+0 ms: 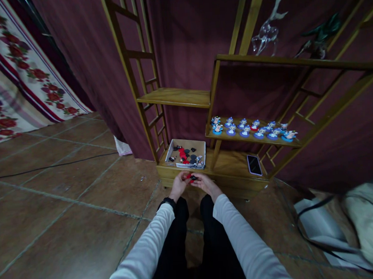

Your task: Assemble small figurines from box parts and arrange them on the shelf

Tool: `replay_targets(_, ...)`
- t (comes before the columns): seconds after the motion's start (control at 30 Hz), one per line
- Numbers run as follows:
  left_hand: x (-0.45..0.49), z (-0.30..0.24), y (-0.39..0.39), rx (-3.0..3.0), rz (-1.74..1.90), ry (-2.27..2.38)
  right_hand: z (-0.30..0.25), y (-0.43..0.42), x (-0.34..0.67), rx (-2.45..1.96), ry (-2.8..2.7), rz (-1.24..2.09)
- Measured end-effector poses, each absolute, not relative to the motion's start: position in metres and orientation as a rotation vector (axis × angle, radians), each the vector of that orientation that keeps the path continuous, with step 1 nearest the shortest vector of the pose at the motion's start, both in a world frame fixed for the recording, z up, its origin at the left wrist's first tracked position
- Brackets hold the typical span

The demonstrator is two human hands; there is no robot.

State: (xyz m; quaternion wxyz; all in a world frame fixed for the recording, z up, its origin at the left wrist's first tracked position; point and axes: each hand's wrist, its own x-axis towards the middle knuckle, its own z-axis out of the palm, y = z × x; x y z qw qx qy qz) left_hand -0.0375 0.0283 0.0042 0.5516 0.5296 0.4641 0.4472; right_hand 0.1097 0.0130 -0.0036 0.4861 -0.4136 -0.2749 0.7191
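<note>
My left hand [179, 185] and my right hand [205, 182] meet in front of the low shelf, fingers closed around a small red and black piece [193, 178]. It looks like part of a figurine, too small to make out exactly. Just beyond my fingers sits a shallow white box [199, 145] with several loose red, black and grey pieces in it. Small figurines [245, 130] on blue, purple and red bases stand in rows on the shelf to the right.
A phone [254, 165] lies on the lower wooden shelf [230, 164]. Above, a clear glass deer [267, 33] and a dark green figure [321, 34] stand on the upper shelf. A pale bag [369, 221] rests on the floor at right. A black cable [53, 166] crosses the tiles at left.
</note>
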Motion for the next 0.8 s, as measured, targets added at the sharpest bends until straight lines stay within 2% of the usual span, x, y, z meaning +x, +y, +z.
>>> replay_targets(0.3, -0.041, 0.008, 0.025, 1.077, 1.007, 1.033, 0.008, 0.005, 0.111, -0.951, -0.776, 1.718)
replay_targets(0.8, -0.040, 0.003, 0.030, 1.092, 1.157, 1.055, 0.014, 0.005, 0.109, -0.869, -0.729, 1.686)
